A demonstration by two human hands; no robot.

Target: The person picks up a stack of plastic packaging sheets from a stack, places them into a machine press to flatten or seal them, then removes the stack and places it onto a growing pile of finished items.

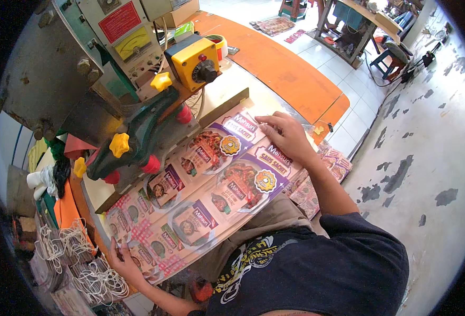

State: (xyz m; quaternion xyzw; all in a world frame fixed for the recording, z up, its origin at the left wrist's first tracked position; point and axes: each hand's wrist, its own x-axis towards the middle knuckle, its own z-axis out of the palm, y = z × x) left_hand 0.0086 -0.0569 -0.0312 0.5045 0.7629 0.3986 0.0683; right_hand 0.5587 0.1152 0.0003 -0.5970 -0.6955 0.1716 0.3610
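Observation:
A long printed plastic sheet (190, 163), covered with food pictures in purple, pink and white, lies slanted across the work table in front of me. It has two matching rows of print side by side. At its lower left end, my left hand (127, 266) touches the edge with fingers apart. My right hand (286, 138) rests on the upper right end, its fingers bent loosely and their tips on the sheet. Along the sheet's far side runs a metal bar (224, 107), under a dark green machine arm (143, 124) with yellow star knobs and red feet.
A yellow control box (193, 62) with a black dial sits on the machine. Behind it stretches an orange tabletop (274, 63). Bundles with white cords (93, 282) lie at lower left. More printed sheets (332, 163) are beyond my right arm, near a peeling wall (422, 158).

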